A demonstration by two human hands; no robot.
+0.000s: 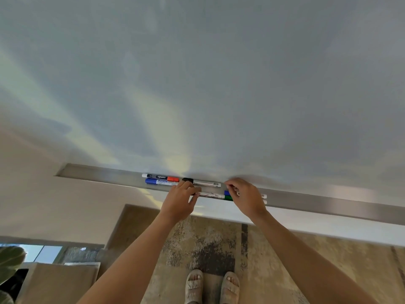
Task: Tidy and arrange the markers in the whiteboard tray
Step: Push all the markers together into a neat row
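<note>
A long metal tray point(328, 201) runs under the whiteboard point(197, 84). At its left part lie a red-capped marker point(161, 177) and, in front of it, a blue-capped marker point(161, 182). A black-capped marker point(205, 183) rests at the back in the middle. My left hand point(180, 199) pinches the left end of another white marker point(211, 195) at the tray's front. My right hand point(246, 197) covers a blue-capped marker point(226, 192) and a green-capped marker point(228, 198), fingers curled on them; their white ends point(264, 196) stick out to the right.
A patterned rug point(219, 249) covers the floor below, with my sandalled feet point(211, 286) on it. A beige box point(59, 281) and a plant leaf point(11, 260) sit at lower left. The tray's right and far left stretches hold nothing.
</note>
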